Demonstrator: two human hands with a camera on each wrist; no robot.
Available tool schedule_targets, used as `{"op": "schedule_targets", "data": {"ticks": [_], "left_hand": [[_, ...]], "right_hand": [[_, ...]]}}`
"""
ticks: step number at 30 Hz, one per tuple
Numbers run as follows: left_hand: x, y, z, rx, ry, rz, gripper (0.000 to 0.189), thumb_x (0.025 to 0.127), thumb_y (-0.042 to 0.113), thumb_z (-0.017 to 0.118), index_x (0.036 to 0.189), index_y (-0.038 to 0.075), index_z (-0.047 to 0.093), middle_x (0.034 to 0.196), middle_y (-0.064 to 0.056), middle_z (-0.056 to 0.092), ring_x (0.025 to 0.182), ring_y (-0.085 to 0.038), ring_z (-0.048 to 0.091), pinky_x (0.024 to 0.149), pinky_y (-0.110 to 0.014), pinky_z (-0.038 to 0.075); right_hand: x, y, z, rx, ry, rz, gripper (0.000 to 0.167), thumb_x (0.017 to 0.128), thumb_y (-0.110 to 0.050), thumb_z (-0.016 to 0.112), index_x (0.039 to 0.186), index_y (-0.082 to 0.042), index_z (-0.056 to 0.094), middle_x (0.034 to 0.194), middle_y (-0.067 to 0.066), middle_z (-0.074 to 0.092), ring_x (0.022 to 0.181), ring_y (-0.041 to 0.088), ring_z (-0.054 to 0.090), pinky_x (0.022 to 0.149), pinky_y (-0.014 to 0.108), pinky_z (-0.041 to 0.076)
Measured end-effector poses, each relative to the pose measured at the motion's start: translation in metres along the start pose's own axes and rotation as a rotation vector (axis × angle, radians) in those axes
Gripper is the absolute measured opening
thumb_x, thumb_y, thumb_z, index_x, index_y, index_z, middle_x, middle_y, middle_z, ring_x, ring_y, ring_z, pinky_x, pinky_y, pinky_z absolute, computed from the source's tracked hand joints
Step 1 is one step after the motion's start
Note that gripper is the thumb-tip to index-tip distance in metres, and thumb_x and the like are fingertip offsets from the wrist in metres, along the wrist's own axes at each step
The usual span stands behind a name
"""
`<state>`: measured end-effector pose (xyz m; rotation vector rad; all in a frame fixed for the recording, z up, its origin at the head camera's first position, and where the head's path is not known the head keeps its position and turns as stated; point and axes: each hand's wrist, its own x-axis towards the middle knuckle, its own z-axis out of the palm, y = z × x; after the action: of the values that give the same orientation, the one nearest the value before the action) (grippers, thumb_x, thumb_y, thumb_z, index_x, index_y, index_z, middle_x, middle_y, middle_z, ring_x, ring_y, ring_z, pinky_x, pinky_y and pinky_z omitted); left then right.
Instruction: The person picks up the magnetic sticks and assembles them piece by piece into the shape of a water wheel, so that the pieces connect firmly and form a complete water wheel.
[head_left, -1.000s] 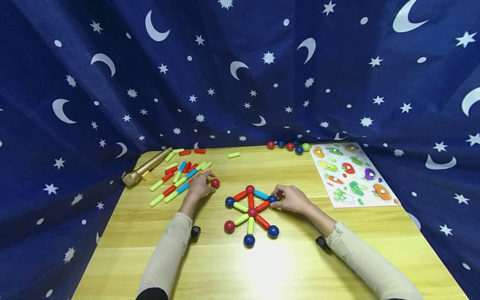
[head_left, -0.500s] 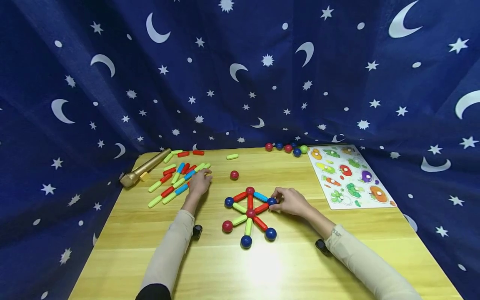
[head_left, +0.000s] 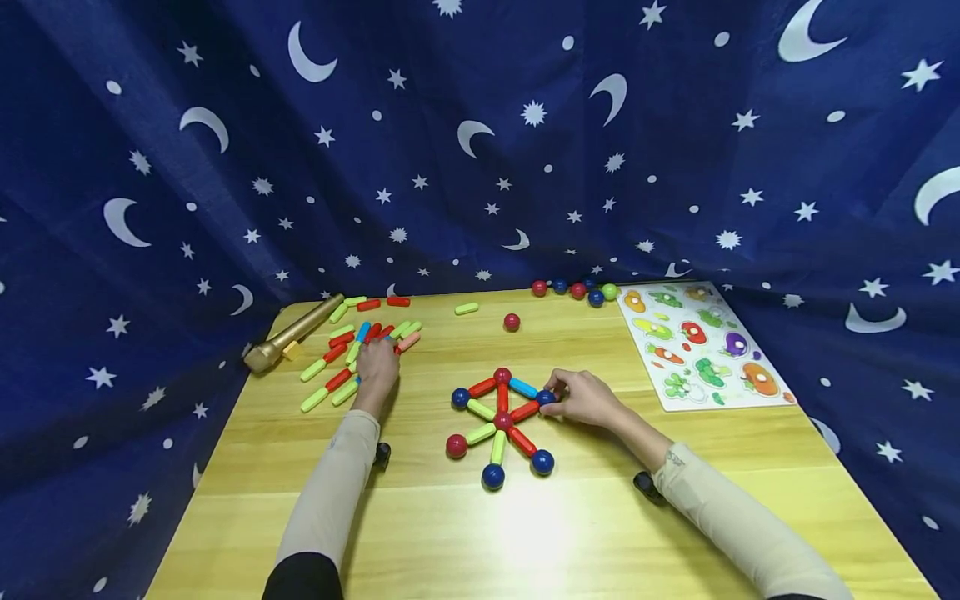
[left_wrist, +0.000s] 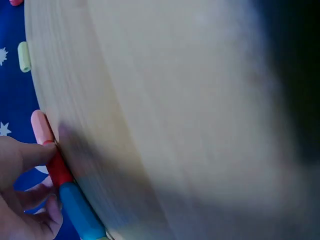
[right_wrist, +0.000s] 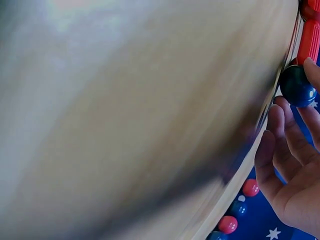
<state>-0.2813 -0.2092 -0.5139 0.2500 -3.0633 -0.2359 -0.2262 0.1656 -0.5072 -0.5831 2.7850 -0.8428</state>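
My left hand [head_left: 377, 367] is over the loose magnetic rods at the left. In the left wrist view its fingertips pinch a red rod [left_wrist: 60, 169], which lies in line with a pink rod [left_wrist: 42, 127] and a blue rod [left_wrist: 80, 210]. My right hand [head_left: 588, 400] pinches a blue ball [right_wrist: 296, 86] at the right corner of a flat figure of rods and balls. Rods spread like spokes from the figure's central red ball [head_left: 503, 422]. A blue rod [head_left: 522, 388] and a red rod [head_left: 482, 387] join some outer balls along its far side.
A loose red ball [head_left: 512, 322] lies beyond the figure. A lime rod [head_left: 467, 308] and several balls [head_left: 578, 291] lie along the back edge. At left is a gold toy microphone [head_left: 292, 334]; at right, a vegetable picture board [head_left: 705, 350].
The loose red ball has rolled from beside my left hand to the right and back. My left hand has moved left over the rods. My right hand stays at the blue ball.
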Motion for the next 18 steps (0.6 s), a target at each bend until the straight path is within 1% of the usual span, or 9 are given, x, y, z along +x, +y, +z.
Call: {"op": "schedule_targets", "data": {"ticks": [2, 4, 9, 10, 12, 14, 15, 17, 18], "left_hand": [[-0.0007, 0.0002, -0.0003, 0.048, -0.011, 0.030, 0.029, 0.096, 0.008, 0.056, 0.123, 0.008, 0.067, 0.108, -0.024, 0.066, 0.101, -0.038, 0.062, 0.095, -0.046, 0.047], [-0.0011, -0.0003, 0.0000, 0.063, -0.022, 0.039, 0.032, 0.097, 0.007, 0.053, 0.127, 0.009, 0.064, 0.112, -0.026, 0.062, 0.107, -0.041, 0.059, 0.097, -0.047, 0.046], [-0.0014, -0.0041, 0.0039, 0.011, -0.017, 0.031, 0.039, 0.099, 0.003, 0.048, 0.132, 0.016, 0.061, 0.121, -0.032, 0.053, 0.112, -0.047, 0.051, 0.087, -0.052, 0.050], [-0.0013, -0.0049, 0.0050, 0.008, -0.014, 0.032, 0.040, 0.098, 0.003, 0.049, 0.134, 0.017, 0.060, 0.123, -0.032, 0.051, 0.112, -0.047, 0.050, 0.085, -0.052, 0.051], [-0.0005, -0.0057, 0.0060, 0.024, 0.007, 0.038, 0.038, 0.098, 0.012, 0.055, 0.136, 0.017, 0.058, 0.124, -0.033, 0.048, 0.112, -0.047, 0.050, 0.080, -0.051, 0.054], [0.0007, -0.0059, 0.0058, 0.035, 0.026, 0.035, 0.044, 0.096, 0.013, 0.060, 0.139, 0.016, 0.054, 0.125, -0.034, 0.045, 0.112, -0.048, 0.049, 0.075, -0.048, 0.055], [0.0014, -0.0059, 0.0055, 0.044, 0.035, 0.031, 0.051, 0.094, 0.013, 0.063, 0.143, 0.015, 0.049, 0.126, -0.034, 0.044, 0.111, -0.049, 0.049, 0.072, -0.045, 0.056], [0.0029, -0.0053, 0.0049, 0.018, 0.050, 0.013, 0.067, 0.086, 0.018, 0.074, 0.146, 0.013, 0.044, 0.129, -0.037, 0.041, 0.113, -0.050, 0.048, 0.068, -0.043, 0.057], [0.0035, -0.0050, 0.0045, -0.002, 0.053, 0.007, 0.076, 0.081, 0.017, 0.078, 0.147, 0.012, 0.042, 0.131, -0.038, 0.040, 0.114, -0.051, 0.048, 0.068, -0.042, 0.057]], "right_hand": [[0.0003, -0.0001, -0.0005, 0.001, 0.003, -0.002, 0.033, 0.075, -0.037, 0.082, 0.096, -0.017, 0.066, 0.082, -0.005, 0.068, 0.073, 0.011, 0.056, 0.067, 0.030, 0.043], [0.0004, -0.0001, -0.0007, 0.000, 0.006, -0.004, 0.033, 0.075, -0.037, 0.082, 0.096, -0.018, 0.066, 0.081, -0.005, 0.067, 0.073, 0.011, 0.056, 0.067, 0.030, 0.043], [0.0003, 0.0006, 0.0002, 0.003, 0.000, -0.008, 0.033, 0.075, -0.037, 0.082, 0.096, -0.018, 0.066, 0.081, -0.006, 0.067, 0.072, 0.010, 0.056, 0.066, 0.029, 0.042], [0.0002, 0.0007, 0.0003, 0.006, -0.002, -0.010, 0.033, 0.075, -0.037, 0.082, 0.096, -0.018, 0.066, 0.081, -0.006, 0.067, 0.072, 0.010, 0.056, 0.066, 0.029, 0.042], [0.0001, 0.0007, 0.0007, 0.009, -0.002, -0.011, 0.032, 0.075, -0.037, 0.082, 0.096, -0.018, 0.066, 0.081, -0.006, 0.067, 0.071, 0.010, 0.056, 0.065, 0.029, 0.042], [0.0002, 0.0008, 0.0008, 0.009, -0.003, -0.013, 0.033, 0.076, -0.037, 0.082, 0.096, -0.018, 0.066, 0.081, -0.006, 0.067, 0.071, 0.010, 0.055, 0.065, 0.029, 0.042], [0.0003, 0.0009, 0.0009, 0.008, -0.002, -0.014, 0.033, 0.076, -0.037, 0.082, 0.096, -0.018, 0.066, 0.080, -0.006, 0.067, 0.071, 0.010, 0.056, 0.065, 0.029, 0.042], [0.0009, 0.0019, 0.0008, 0.003, -0.003, -0.017, 0.033, 0.076, -0.037, 0.081, 0.097, -0.017, 0.066, 0.081, -0.006, 0.067, 0.072, 0.010, 0.056, 0.066, 0.029, 0.042], [0.0010, 0.0021, 0.0006, 0.005, -0.005, -0.018, 0.033, 0.076, -0.037, 0.081, 0.097, -0.017, 0.065, 0.081, -0.006, 0.067, 0.072, 0.010, 0.056, 0.066, 0.029, 0.043]]}}
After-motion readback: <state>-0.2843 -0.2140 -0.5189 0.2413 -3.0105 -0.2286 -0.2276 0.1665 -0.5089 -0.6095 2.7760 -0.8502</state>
